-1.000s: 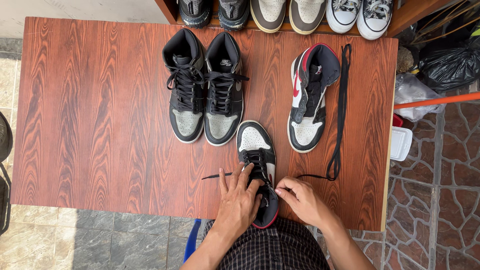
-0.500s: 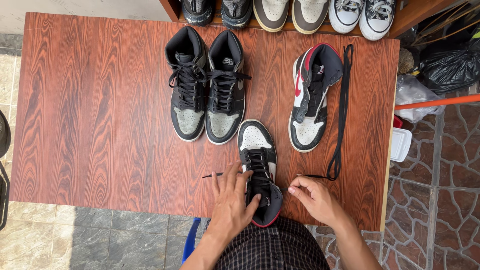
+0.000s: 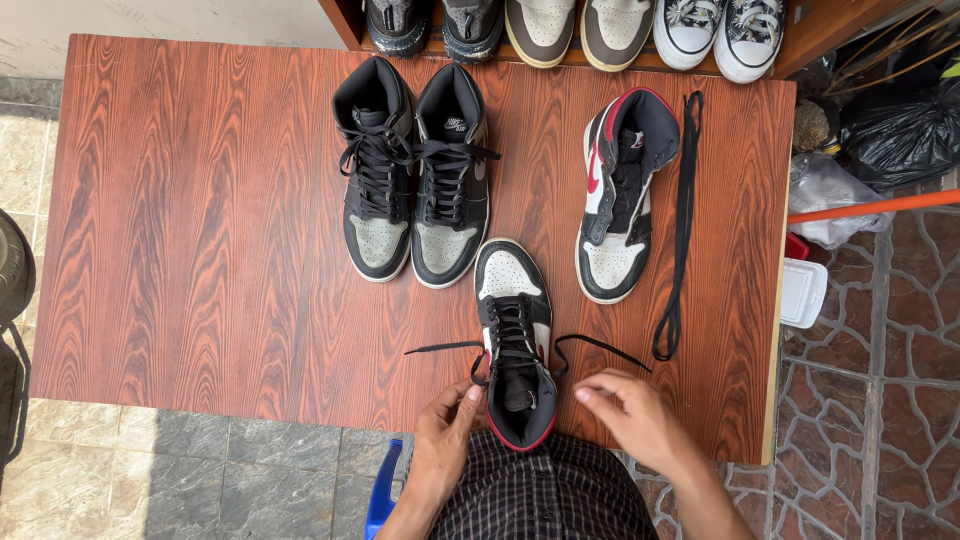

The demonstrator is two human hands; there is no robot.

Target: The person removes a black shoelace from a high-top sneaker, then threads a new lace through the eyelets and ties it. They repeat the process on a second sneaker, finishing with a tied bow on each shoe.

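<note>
A black, white and red high-top sneaker (image 3: 512, 290) stands at the near edge of the wooden table (image 3: 200, 220), toe pointing away from me. Its black lace ends trail out to both sides. My left hand (image 3: 445, 435) holds the left side of the sneaker's ankle collar, thumb against it by a lace loop. My right hand (image 3: 630, 415) hovers just right of the collar with its fingers loosely bent. It holds nothing and is close to the right lace end, not touching it.
A laced black and grey pair (image 3: 415, 180) stands further back. To the right are an unlaced matching sneaker (image 3: 620, 200) and a loose black lace (image 3: 683, 220). More shoes (image 3: 570, 25) line a shelf behind. A black bag (image 3: 900, 130) and a white container (image 3: 803, 292) lie right of the table.
Both hands have drawn back off the sneaker's laces toward me. The left one has gone to the collar, the right one has let go, and the lace ends now lie spread out.
</note>
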